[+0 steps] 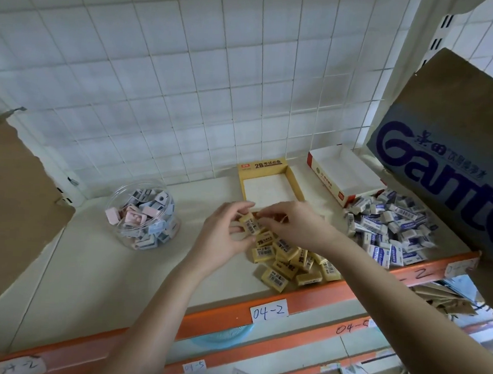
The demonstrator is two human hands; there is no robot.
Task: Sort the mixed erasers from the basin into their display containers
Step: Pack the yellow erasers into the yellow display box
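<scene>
A heap of yellow erasers [289, 261] lies on the shelf in front of an empty yellow display box [295, 183]. My left hand [224, 232] grips a yellow eraser [250, 223] at the heap's far edge, and my right hand [292, 222] pinches the same small stack from the other side. To the right lies a pile of white-and-blue erasers [391, 226], beside an empty white display box [327, 179] with red trim. A clear round jar [142, 213] at the left holds pink, blue and grey erasers.
The shelf [110, 276] has an orange front rail [230, 317] labelled 04-2. A big cardboard box [457, 160] with blue lettering overhangs the right side. Brown cardboard [8, 199] stands at the left. A white wire grid [188, 80] backs the shelf. Lower shelves show below.
</scene>
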